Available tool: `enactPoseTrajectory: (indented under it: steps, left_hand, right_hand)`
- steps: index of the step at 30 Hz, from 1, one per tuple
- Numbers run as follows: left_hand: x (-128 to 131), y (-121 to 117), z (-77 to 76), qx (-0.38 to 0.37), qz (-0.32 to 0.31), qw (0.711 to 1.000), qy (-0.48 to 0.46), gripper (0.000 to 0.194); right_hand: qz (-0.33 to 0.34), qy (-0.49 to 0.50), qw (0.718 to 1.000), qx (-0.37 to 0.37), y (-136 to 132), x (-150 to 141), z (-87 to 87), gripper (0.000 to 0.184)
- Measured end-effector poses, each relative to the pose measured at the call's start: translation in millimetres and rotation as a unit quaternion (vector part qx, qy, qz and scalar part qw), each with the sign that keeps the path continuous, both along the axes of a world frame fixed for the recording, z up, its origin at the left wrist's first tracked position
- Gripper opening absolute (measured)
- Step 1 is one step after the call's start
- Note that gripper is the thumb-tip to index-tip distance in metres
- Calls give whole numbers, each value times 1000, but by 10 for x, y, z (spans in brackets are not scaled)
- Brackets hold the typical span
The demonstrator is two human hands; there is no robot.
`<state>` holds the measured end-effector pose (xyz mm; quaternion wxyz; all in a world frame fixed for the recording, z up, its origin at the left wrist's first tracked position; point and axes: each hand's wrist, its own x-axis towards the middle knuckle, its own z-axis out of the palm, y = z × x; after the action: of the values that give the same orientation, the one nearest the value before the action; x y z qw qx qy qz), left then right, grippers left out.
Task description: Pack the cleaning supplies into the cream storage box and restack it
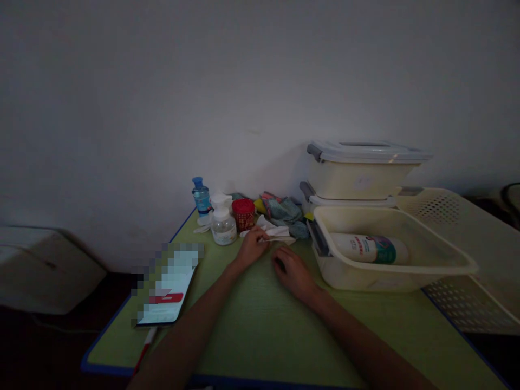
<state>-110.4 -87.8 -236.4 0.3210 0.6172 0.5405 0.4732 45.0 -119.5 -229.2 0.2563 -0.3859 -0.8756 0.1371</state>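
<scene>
My left hand [252, 245] rests on the green table [260, 325] with its fingers pinched on a crumpled white tissue [273, 230]. My right hand [293, 272] lies knuckles up just right of it, fingers curled down onto the tabletop, and I cannot make out anything in them. Behind the tissue stand a red perforated cup [244, 213], a clear spray bottle [223, 222] and a small blue-capped water bottle [201, 197].
An open cream plastic tub [447, 260] holding a lying white bottle [369, 248] sits right of my hands, lidded boxes [361, 170] stacked behind it. A white perforated basket [467, 227] lies far right. Bunched cloths [286, 212] are at the wall. A phone [168, 292] lies left.
</scene>
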Motion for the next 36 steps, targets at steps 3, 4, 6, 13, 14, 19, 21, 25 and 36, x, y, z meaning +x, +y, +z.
enactPoseTrajectory:
  steps: [3,4,6,13,14,19,21,25,36]
  left_hand:
    - [-43,39,-26,-32,32,985,-164,8]
    - [-57,54,-38,-36,39,979,-195,8]
    - [-79,74,-56,-38,46,965,-256,12]
    - [-60,44,-49,-47,21,912,-408,22]
    - [-46,36,-47,-50,13,906,-420,23]
    - [-6,30,-47,-54,19,881,-470,28]
    - [-17,47,-52,-46,40,883,-466,27]
    - [-60,81,-64,-25,88,886,-455,29]
    - [-74,127,-154,17,159,907,-388,23]
  right_hand:
    - [-6,7,1000,-8,7,-2,-10,13]
    - [-10,11,1000,-11,11,-2,-14,13]
    - [-17,21,1000,-15,17,0,-26,14]
    - [-44,61,997,-21,8,21,-55,28]
    - [-44,67,997,-18,5,25,-56,30]
    - [-82,71,994,32,10,34,-41,28]
    - [-117,53,991,48,22,31,-26,27]
    - [-186,-6,982,27,47,23,-3,33]
    - [-78,-30,996,-9,88,66,-37,15]
